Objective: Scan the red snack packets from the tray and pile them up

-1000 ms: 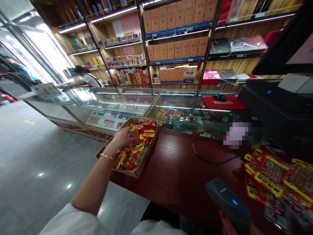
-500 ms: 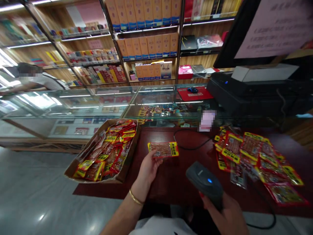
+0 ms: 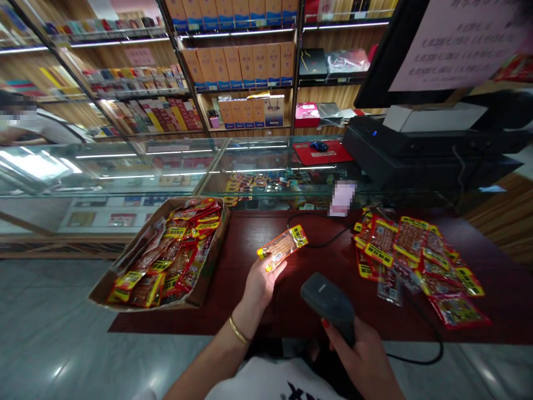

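Held over the dark red table, a red and yellow snack packet (image 3: 283, 248) with a clear window is gripped at its lower left corner by my left hand (image 3: 260, 283). Bright light falls on the packet. My right hand (image 3: 360, 350) is wrapped round the handle of a dark grey barcode scanner (image 3: 328, 305), whose head points up and left towards the packet. Left of my hands, a cardboard box (image 3: 214, 253) holds many similar packets. On the right, a loose pile of the same packets (image 3: 410, 241) lies on the table (image 3: 245, 311).
A glass display counter (image 3: 175, 161) runs behind the table. Beyond the pile stand a monitor (image 3: 433, 50) and a black machine (image 3: 400, 155). The scanner's cable (image 3: 437, 355) loops at the right edge. At far left, a person (image 3: 41, 125) leans on the counter.
The packet in my left hand has tilted, its right end rising, and is now brightly lit. The blue light on the scanner no longer shows. The whole view has shifted slightly.
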Action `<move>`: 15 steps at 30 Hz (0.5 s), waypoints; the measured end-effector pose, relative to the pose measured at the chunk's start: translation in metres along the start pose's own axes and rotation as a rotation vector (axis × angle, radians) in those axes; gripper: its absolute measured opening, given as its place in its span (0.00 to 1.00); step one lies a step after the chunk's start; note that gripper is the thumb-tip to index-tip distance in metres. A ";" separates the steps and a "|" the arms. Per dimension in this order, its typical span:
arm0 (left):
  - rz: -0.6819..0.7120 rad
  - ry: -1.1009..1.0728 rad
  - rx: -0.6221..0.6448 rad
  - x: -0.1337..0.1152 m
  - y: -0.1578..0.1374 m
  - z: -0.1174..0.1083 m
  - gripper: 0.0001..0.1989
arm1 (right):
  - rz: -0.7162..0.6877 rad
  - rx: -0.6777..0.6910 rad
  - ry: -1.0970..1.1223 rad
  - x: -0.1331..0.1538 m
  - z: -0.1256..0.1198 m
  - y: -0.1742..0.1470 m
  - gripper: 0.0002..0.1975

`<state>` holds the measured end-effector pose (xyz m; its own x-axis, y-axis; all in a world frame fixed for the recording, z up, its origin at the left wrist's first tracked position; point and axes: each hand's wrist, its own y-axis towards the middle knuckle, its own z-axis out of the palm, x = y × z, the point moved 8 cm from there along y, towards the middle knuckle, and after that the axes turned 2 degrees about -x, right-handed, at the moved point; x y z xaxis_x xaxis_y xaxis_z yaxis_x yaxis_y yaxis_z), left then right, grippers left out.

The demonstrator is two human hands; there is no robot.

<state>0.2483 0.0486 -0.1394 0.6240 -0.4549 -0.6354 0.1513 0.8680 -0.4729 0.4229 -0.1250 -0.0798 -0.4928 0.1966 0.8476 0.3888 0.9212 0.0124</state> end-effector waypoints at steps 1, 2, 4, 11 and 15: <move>0.003 0.003 -0.003 0.000 0.000 0.000 0.08 | 0.002 0.003 0.001 0.000 -0.001 0.000 0.21; 0.005 0.010 -0.009 -0.001 0.000 0.000 0.08 | 0.004 0.003 -0.001 -0.001 -0.002 0.001 0.21; 0.005 0.031 -0.016 -0.003 0.001 0.001 0.08 | 0.005 0.004 -0.016 -0.003 -0.005 0.002 0.22; -0.064 0.064 -0.030 0.005 0.002 0.012 0.10 | 0.053 -0.058 0.046 -0.014 -0.019 0.000 0.16; -0.053 0.285 0.161 0.038 0.010 0.055 0.12 | 0.121 -0.229 0.079 -0.039 -0.051 -0.008 0.19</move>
<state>0.3156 0.0507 -0.1343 0.3762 -0.5181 -0.7681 0.3117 0.8515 -0.4217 0.4785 -0.1575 -0.0862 -0.3736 0.2656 0.8888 0.6118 0.7907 0.0209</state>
